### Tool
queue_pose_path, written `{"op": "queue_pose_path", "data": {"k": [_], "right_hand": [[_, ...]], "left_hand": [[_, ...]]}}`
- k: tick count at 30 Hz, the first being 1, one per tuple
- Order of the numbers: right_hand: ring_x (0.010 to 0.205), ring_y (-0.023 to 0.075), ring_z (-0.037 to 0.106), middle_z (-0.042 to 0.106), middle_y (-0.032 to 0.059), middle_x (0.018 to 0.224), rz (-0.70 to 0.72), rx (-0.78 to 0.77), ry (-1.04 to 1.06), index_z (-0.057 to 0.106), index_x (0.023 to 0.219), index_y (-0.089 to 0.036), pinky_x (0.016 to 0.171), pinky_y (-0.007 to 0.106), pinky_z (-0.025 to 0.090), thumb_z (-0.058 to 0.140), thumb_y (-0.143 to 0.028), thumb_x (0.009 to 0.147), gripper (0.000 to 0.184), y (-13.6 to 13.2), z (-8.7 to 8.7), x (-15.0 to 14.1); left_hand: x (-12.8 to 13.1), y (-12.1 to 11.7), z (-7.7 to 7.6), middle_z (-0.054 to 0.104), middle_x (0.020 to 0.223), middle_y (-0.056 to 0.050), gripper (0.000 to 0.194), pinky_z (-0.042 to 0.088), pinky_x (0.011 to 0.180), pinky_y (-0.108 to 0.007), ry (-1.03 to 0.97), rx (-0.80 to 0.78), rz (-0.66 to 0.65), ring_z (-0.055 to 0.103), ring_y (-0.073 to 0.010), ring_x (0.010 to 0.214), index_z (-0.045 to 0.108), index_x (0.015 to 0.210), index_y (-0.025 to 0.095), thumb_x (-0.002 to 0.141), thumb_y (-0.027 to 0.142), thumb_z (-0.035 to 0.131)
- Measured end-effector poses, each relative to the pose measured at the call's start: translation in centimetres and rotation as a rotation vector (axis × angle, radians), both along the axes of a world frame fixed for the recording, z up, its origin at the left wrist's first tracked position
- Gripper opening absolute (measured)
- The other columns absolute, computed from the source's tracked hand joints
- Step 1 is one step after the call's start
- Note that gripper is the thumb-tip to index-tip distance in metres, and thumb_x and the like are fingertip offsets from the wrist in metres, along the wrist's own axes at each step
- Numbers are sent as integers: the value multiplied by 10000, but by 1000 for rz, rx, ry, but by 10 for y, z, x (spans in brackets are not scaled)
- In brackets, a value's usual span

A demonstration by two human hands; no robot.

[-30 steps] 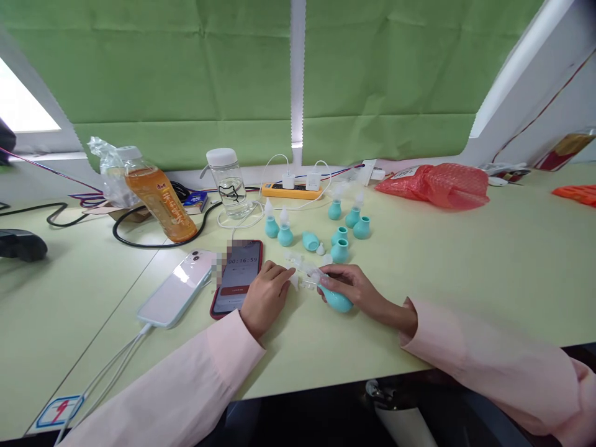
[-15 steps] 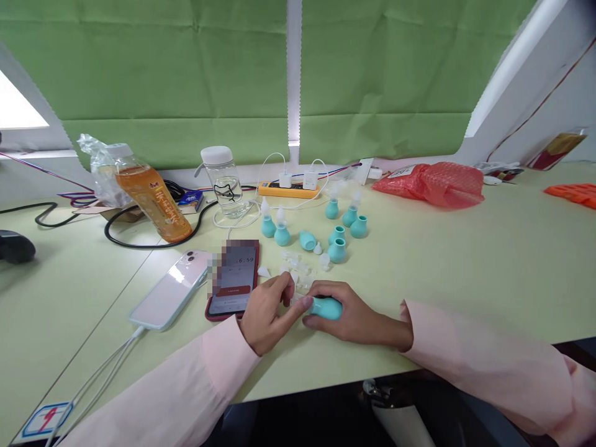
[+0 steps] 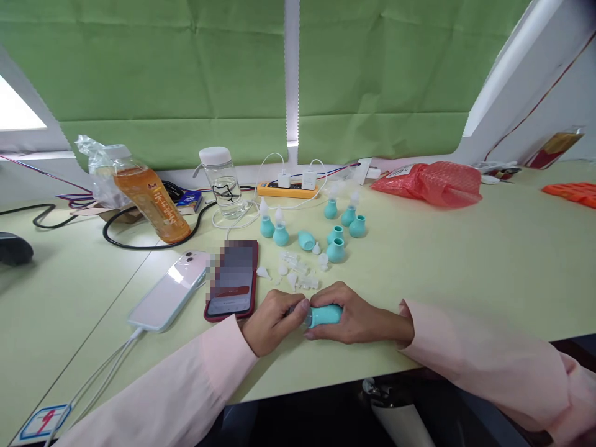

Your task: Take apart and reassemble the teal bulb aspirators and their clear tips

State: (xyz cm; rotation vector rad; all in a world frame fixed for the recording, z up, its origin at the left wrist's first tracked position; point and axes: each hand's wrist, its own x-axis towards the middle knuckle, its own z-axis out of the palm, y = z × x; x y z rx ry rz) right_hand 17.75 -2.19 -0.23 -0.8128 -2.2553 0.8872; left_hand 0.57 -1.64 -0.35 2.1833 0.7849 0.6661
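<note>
My right hand (image 3: 348,312) is wrapped round a teal squeeze bulb (image 3: 326,315), held on its side with the neck facing left. My left hand (image 3: 275,321) pinches a clear plastic piece (image 3: 308,318) at the bulb's neck; its fingers hide most of that piece. Just beyond my hands lie clear plastic connectors (image 3: 298,264) and small white tips (image 3: 263,272). Further back stand several more teal bulbs (image 3: 336,250), some bare and some fitted with white tips. One teal bulb (image 3: 306,240) lies on its side.
Left of my hands lie a red-cased phone (image 3: 254,292) and a pale phone (image 3: 162,295) on a cable. Behind them are a tea bottle (image 3: 156,205), a water bottle (image 3: 226,189) and a yellow power strip (image 3: 270,189). A red bubble-wrap bag (image 3: 428,183) lies at the back right.
My left fingers have closed in at the bulb's neck, where a clear piece now shows against it. The left hand sits slightly lower; the right hand keeps its hold on the bulb.
</note>
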Motion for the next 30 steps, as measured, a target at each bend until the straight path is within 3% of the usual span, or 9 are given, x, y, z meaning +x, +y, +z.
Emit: {"op": "queue_pose_path", "data": {"k": [2,6,11,14,16,20,22,27,30], "right_hand": [[481,57,367,427,-40,499,83,-62,-3,527,551,-124,449,187,326,612,-354,663,269,1,4,2],[562,73,479,547,0,614,248,-187,37,592,700,-112,531,188,395,580,-296,711,185,-1,14,5],[605,98,517,581,27,683,116,-127,228,597,760,-120,555,214,419,622,-240,674,149,9,27,18],[688,122,520,565,37,737,59,-48,275,614,769,-141,639,260,421,619,-241,681,134,24,35,31],[717,129,500,524,30,745,2,4,253,636,774,-162,677,281,411,636,-267,665,152,33,39,39],[668,120,457,464,13,688,-87,20,186,656,780,-184,604,271,403,653,-303,641,184,41,40,47],[643,118,454,488,15,662,-101,7,144,655,767,-175,568,262,398,650,-309,642,183,42,42,50],[584,107,467,555,27,669,-144,-30,4,642,704,-156,473,233,374,645,-353,626,212,50,56,68],[575,115,488,572,28,671,-306,9,-67,633,680,-166,467,233,378,639,-400,607,245,61,63,88]], "left_hand": [[0,-1,1,233,476,58,359,208,430,-201,-51,-64,-19,220,-58,442,282,511,160,840,305,285],[-3,-1,6,277,456,48,396,227,417,-198,-147,-118,48,254,-60,428,340,496,154,845,313,239],[-11,5,14,315,443,54,325,233,425,-196,-203,126,299,279,-57,420,391,516,154,798,314,370],[-17,9,23,302,404,82,243,205,390,-179,-177,156,435,244,-45,378,427,583,158,750,332,458],[-22,12,31,307,386,96,239,199,372,-163,-76,69,368,248,-37,361,428,598,160,689,350,543],[-32,15,46,392,404,92,232,260,372,-140,299,-230,-57,344,-39,363,492,691,156,631,343,616],[-34,16,47,450,456,76,225,307,400,-139,418,-285,-198,405,-47,400,522,738,156,624,316,632],[-25,17,37,549,596,29,161,366,480,-157,512,-149,-201,506,-77,517,542,762,151,675,275,596],[-19,17,28,584,692,-1,157,403,543,-187,534,-1,-121,542,-108,594,541,828,160,711,263,556]]}}
